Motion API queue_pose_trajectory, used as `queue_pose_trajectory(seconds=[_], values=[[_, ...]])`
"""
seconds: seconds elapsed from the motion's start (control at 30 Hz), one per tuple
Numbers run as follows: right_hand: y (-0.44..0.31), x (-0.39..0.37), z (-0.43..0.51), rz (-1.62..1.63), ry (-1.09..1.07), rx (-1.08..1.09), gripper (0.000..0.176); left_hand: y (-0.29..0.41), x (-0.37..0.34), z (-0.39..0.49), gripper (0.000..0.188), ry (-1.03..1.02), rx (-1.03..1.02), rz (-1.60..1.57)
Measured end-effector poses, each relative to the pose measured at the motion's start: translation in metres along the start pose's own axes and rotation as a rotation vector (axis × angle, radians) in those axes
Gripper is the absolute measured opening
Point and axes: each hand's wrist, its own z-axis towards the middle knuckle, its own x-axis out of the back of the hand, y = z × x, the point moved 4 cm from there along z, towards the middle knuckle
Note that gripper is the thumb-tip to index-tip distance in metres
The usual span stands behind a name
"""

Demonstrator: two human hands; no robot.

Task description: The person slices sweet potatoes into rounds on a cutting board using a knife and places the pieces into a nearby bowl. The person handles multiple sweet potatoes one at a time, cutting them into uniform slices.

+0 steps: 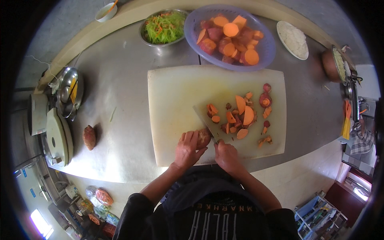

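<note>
My left hand [187, 150] presses a red-skinned sweet potato [204, 138] down near the front edge of the white cutting board [174, 99]. The handle of a kitchen knife [205, 122] is in my right hand [226, 156]. Its blade stands close along the right end of the sweet potato; whether it touches the skin I cannot tell. Right of the blade lies a loose heap of orange sweet potato pieces [248, 115] and trimmings. A short row of red-skinned end pieces [265, 100] runs along the board's right side.
Behind the board a purple plastic basket [192, 39] holds cut sweet potatoes. Beside it stand a steel bowl of shredded greens [163, 28] and a plate of white shreds [292, 40]. One whole sweet potato [89, 138] lies on the steel table [126, 135] at left, near a metal basin [67, 90].
</note>
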Motion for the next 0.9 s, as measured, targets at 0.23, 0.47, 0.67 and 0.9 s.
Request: queue_pose_trajectory(seconds=[0.23, 0.47, 0.67, 0.9], values=[[0.021, -0.012, 0.004, 0.013, 0.093, 0.066, 0.02, -0.009, 0.016, -0.012, 0.063, 0.112, 0.015, -0.028], [0.025, -0.009, -0.009, 0.103, 0.045, -0.046, 0.025, 0.006, 0.026, -0.004, 0.061, 0.102, 0.113, 0.168], [0.024, -0.003, -0.009, 0.108, 0.037, -0.048, 0.025, -0.012, 0.019, 0.024, 0.06, -0.068, 0.253, -0.248], [0.026, -0.008, -0.011, 0.153, 0.036, -0.083, 0.023, -0.033, 0.031, -0.019, 0.054, 0.084, 0.375, -0.504]])
